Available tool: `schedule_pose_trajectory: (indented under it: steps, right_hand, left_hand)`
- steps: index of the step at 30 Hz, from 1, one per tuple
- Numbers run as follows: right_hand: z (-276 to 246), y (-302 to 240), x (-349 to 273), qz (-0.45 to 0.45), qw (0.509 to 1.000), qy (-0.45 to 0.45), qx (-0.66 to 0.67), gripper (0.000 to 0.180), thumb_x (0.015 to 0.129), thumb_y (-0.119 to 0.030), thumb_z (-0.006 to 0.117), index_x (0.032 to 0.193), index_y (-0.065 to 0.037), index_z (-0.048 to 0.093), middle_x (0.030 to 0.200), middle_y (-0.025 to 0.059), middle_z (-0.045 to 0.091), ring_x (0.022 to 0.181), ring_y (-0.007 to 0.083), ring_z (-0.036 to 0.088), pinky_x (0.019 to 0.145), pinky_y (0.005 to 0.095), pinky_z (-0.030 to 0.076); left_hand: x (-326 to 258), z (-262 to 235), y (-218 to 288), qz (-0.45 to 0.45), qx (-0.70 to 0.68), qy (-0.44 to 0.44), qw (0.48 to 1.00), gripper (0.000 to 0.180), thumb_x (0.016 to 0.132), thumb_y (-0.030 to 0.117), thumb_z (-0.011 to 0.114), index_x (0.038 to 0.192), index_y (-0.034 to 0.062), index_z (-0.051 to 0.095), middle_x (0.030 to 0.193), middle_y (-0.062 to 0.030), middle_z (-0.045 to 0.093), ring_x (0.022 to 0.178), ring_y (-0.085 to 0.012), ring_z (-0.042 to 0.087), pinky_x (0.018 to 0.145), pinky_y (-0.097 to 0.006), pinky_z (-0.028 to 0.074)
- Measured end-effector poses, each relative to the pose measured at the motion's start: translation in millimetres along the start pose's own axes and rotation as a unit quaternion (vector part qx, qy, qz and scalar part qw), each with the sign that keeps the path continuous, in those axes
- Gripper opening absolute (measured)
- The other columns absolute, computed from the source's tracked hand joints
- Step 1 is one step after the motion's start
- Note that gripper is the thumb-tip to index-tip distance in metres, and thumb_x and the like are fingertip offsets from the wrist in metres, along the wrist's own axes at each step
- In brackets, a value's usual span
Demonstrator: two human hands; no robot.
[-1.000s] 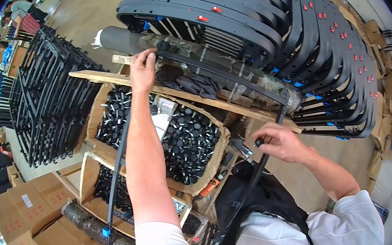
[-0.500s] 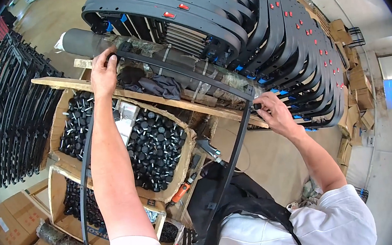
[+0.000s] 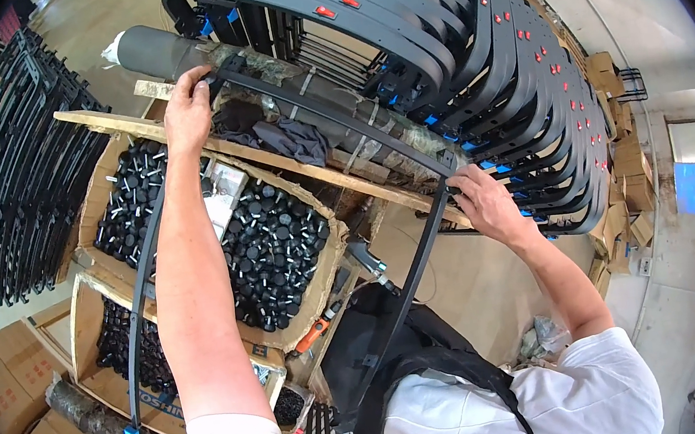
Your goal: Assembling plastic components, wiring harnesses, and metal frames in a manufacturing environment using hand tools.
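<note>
A black metal frame is propped in front of me, its far crossbar running from upper left to the right. At the crossbar's left end, my left hand has its fingers closed round a small black part, which looks like a screw-in foot and is mostly hidden. My right hand pinches a black screw-in foot at the right corner, its fingertips partly covering it. Below my left forearm stands a cardboard box full of similar black round-headed feet with metal studs.
Curved black frames with red tags stand stacked beyond the crossbar. More black frames lean at the left. A wooden plank and a wrapped roll lie under the crossbar. A cordless driver and an orange-handled tool lie near the box.
My right fingers have closed further over the foot at the corner, and more of it is covered. My left hand stays at its corner. The view has shifted slightly.
</note>
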State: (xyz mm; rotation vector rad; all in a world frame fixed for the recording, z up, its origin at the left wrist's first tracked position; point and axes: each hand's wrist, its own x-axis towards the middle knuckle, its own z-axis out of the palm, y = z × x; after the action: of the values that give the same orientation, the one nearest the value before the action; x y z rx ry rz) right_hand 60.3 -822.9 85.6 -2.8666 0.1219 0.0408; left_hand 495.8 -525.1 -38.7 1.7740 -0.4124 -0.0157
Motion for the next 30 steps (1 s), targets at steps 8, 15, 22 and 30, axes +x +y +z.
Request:
schedule_pose_trajectory:
  steps: [8,15,22,30]
  right_hand:
    - [1.3,-3.1,7.4,0.101,0.993,-0.056,-0.031,0.031,0.098,-0.021,0.073,0.123,-0.003,0.069,0.105,0.0170,0.070,0.090,0.0384,0.071,0.080,0.0469,0.059]
    - [5.2,-8.7,23.2,0.199,0.972,-0.092,-0.083,0.036,0.102,-0.033,0.068,0.126,-0.005,0.066,0.086,0.0182,0.076,0.082,0.0403,0.075,0.076,0.0497,0.058]
    - [-13.3,-18.3,22.4,0.191,0.974,-0.119,-0.002,0.040,0.099,-0.032,0.070,0.120,-0.001,0.059,0.079,0.0180,0.073,0.079,0.0400,0.074,0.075,0.0504,0.057]
    - [-9.4,-2.8,25.3,0.183,0.956,-0.169,-0.157,0.041,0.095,-0.041,0.074,0.099,-0.002,0.066,0.070,0.0181,0.069,0.074,0.0388,0.072,0.066,0.0481,0.056]
  left_hand:
    - [-1.5,-4.1,3.8,-0.012,0.096,-0.029,0.995,0.030,0.102,0.027,0.070,0.129,0.0156,0.076,0.117,-0.0087,0.069,0.103,-0.0217,0.069,0.100,-0.035,0.054]
    - [-0.8,-1.8,11.0,-0.053,0.091,-0.036,0.994,0.030,0.103,0.027,0.069,0.130,0.0154,0.075,0.119,-0.0091,0.074,0.107,-0.0228,0.071,0.101,-0.036,0.053]
    - [0.2,-3.0,2.1,-0.016,0.054,0.012,0.998,0.030,0.101,0.029,0.073,0.128,0.0169,0.076,0.118,-0.0109,0.072,0.106,-0.0243,0.071,0.100,-0.038,0.054]
    - [-2.0,-3.1,3.0,-0.011,0.095,-0.035,0.995,0.032,0.101,0.026,0.072,0.131,0.0156,0.075,0.115,-0.0103,0.072,0.105,-0.0246,0.071,0.100,-0.038,0.054]
